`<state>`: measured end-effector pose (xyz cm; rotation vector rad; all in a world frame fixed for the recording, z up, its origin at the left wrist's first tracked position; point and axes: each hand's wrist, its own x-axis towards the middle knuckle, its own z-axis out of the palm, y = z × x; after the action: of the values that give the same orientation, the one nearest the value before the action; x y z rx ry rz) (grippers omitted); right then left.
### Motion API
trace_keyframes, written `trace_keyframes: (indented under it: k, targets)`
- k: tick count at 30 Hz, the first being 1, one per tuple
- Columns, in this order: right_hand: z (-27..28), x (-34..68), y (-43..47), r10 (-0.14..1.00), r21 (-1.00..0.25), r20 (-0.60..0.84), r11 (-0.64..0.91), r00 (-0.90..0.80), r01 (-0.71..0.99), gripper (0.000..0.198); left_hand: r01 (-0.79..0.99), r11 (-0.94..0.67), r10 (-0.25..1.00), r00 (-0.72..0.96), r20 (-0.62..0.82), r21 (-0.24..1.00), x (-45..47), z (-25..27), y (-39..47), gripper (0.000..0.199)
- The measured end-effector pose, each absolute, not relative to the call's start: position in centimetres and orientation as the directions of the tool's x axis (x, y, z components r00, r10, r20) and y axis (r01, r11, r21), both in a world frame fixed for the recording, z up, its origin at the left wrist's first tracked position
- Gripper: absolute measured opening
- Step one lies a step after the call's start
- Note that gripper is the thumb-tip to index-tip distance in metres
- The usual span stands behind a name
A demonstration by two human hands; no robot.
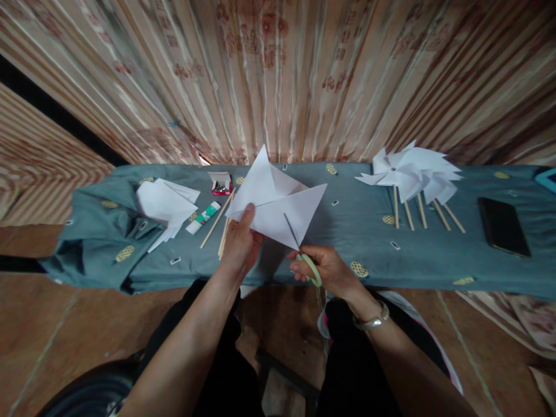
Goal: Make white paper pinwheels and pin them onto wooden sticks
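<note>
My left hand (244,237) grips a white sheet of paper (278,202) at its left side, the thumb on top. Slits part the sheet into pointed flaps, and it is held up above the cloth-covered bench. Scissors with pale green handles (311,270) sit in my right hand (325,267), fingers wrapped about the loops. One blade lies over the lower right part of the paper, pointing up and left; the other blade is hidden behind the sheet. Just left of my left hand lie several thin wooden sticks (212,227).
A glue stick (203,218), a small red box of metal pieces (221,183) and more cut paper (163,202) lie on the left. To the right are several paper pinwheels on sticks (414,174) and a black phone (504,226). A pleated curtain (278,75) hangs behind the bench.
</note>
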<state>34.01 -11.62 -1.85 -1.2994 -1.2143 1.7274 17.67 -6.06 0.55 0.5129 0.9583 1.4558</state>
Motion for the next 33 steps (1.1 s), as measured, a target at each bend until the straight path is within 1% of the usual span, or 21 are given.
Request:
trace_keyframes:
  k: [7, 13, 17, 23, 33]
  targets:
    - [-2.21, 34.07, -11.71, 0.905, -0.941, -0.333, -0.336, -0.265, 0.035, 0.053, -0.587, 0.138, 0.956, -0.13, -0.262, 0.798, 17.89, 0.33, -6.23, 0.025]
    - [-2.37, 34.02, -11.64, 0.903, -0.936, -0.34, -0.351, -0.263, 0.002, 0.049, -0.582, 0.138, 0.958, -0.127, -0.258, 0.801, 18.02, 0.2, -6.45, 0.028]
    - [-2.29, 33.85, -11.62, 0.894, -0.922, -0.365, -0.385, -0.261, -0.028, 0.052, -0.602, 0.137, 0.955, -0.131, -0.265, 0.787, 17.98, 0.13, -6.39, 0.026]
    - [-2.28, 33.88, -11.65, 0.896, -0.925, -0.36, -0.378, -0.259, -0.024, 0.052, -0.597, 0.15, 0.959, -0.105, -0.262, 0.788, 17.97, 0.05, -6.39, 0.025]
    - [-2.55, 34.19, -11.7, 0.916, -0.95, -0.299, -0.313, -0.267, -0.012, 0.046, -0.578, 0.168, 0.962, -0.08, -0.26, 0.799, 18.06, -0.37, -6.67, 0.028]
